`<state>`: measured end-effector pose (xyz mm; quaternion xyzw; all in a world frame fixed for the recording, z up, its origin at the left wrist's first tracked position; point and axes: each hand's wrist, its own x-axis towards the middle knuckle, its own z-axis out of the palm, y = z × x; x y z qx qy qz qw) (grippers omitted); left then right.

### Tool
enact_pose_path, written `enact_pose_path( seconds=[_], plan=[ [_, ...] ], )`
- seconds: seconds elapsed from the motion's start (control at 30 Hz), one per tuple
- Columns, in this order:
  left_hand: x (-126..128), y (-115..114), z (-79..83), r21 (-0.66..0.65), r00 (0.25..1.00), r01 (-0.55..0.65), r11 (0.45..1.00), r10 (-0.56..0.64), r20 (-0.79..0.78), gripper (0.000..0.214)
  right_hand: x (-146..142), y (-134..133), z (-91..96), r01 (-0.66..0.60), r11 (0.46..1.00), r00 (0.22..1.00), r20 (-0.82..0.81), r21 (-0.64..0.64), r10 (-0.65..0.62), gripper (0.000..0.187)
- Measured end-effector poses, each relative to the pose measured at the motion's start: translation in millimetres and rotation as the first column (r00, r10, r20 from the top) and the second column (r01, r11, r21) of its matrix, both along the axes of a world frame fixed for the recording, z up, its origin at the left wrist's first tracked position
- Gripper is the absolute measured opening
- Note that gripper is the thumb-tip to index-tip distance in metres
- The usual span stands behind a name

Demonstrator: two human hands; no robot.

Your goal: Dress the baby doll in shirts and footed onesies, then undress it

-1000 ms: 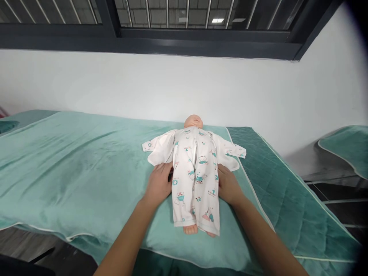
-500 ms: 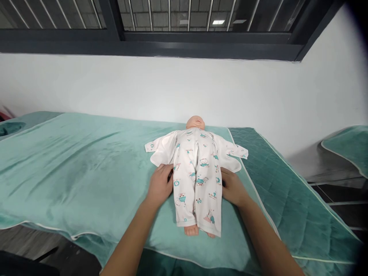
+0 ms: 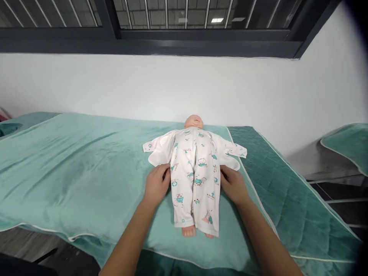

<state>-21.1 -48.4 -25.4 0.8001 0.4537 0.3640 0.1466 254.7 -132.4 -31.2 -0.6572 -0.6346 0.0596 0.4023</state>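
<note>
A baby doll (image 3: 193, 121) lies on its back on the bed, its head toward the wall. White printed baby pants (image 3: 198, 180) cover its front and legs, and bare feet show below the hems. A matching white top (image 3: 163, 147) spreads out at both sides, sleeves outstretched. My left hand (image 3: 157, 184) is closed at the left edge of the pants, fingertips partly hidden against the cloth. At the opposite edge, my right hand (image 3: 233, 184) is likewise closed, thumb and fingers pinching the side of the pants.
A light green plush cover (image 3: 86, 172) lies over the bed, beside a darker quilted cover (image 3: 290, 199) on the right. Behind is a white wall (image 3: 115, 88) under a barred window (image 3: 184, 46). Another green cloth (image 3: 347, 143) hangs at the far right.
The view has shifted slightly, so everything sits a little further left. Both hands keep their places at the sides of the pants.
</note>
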Motion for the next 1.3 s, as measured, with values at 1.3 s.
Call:
enact_pose_path(
  seconds=[1.3],
  plan=[
    [7,5,0.0,0.074,0.896,-0.333,0.940,0.340,-0.286,0.017,5,4,0.6,0.517,0.838,0.855,0.147,-0.172,-0.497,0.027]
  ],
)
